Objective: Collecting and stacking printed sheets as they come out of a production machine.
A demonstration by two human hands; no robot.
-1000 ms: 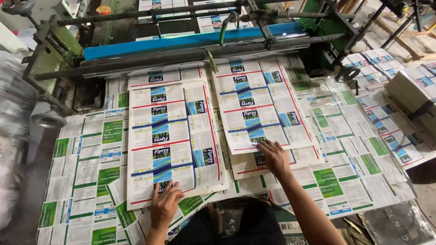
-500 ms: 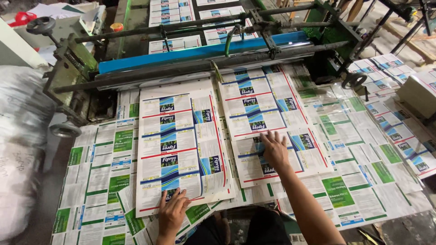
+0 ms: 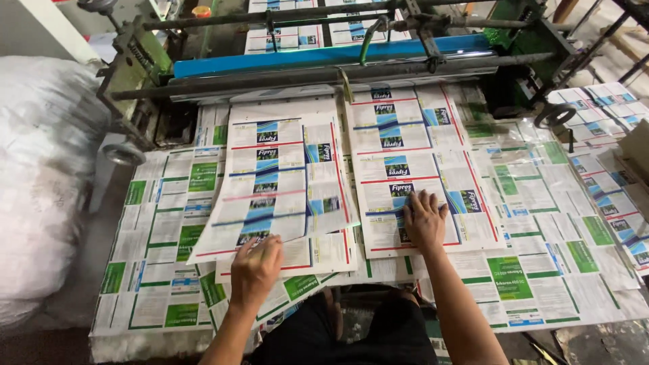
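Green-labelled printed sheets covering the table, blue machine roller behind, white bulging sack (far left)

table — green-printed sheets | two blue-printed sheet stacks

white-blue label sheets, green-white sheets beneath
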